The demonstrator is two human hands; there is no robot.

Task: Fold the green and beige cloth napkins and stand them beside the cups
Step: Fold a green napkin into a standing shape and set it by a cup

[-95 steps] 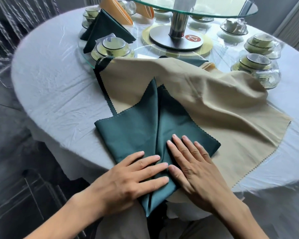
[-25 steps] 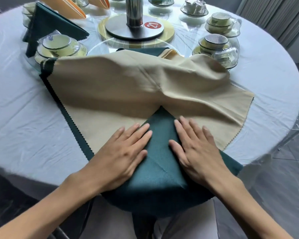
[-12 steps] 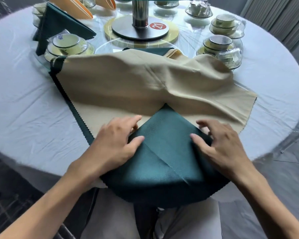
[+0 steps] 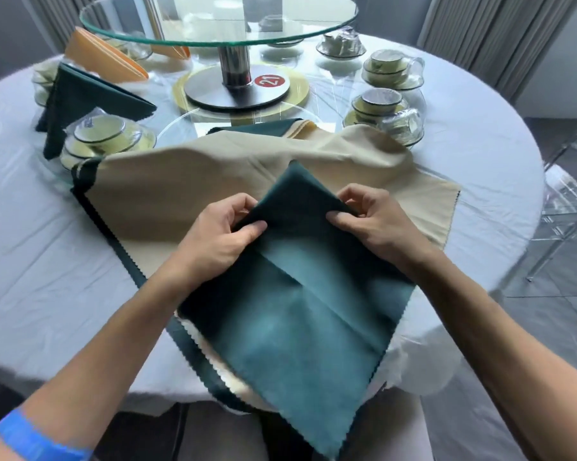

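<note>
A folded green napkin point(image 4: 297, 314) is raised off the table, its pointed top toward the far side and its lower corner hanging over the near edge. My left hand point(image 4: 227, 227) pinches its left slanted edge. My right hand point(image 4: 366, 216) pinches its right slanted edge. Under it a beige napkin point(image 4: 187, 191) lies spread open, with another green cloth point(image 4: 81, 173) showing along its left border. Wrapped cups stand at the left point(image 4: 100, 131) and right point(image 4: 385, 108).
A folded green napkin point(image 4: 81, 94) and an orange one point(image 4: 104, 58) stand at the far left by wrapped cups. A glass turntable point(image 4: 214, 24) on a metal post fills the table's middle. A clear chair point(image 4: 566, 194) stands at the right.
Both hands went from pressing flat on the green napkin to pinching its two slanted edges and lifting it off the beige cloth. The camera view tilted up.
</note>
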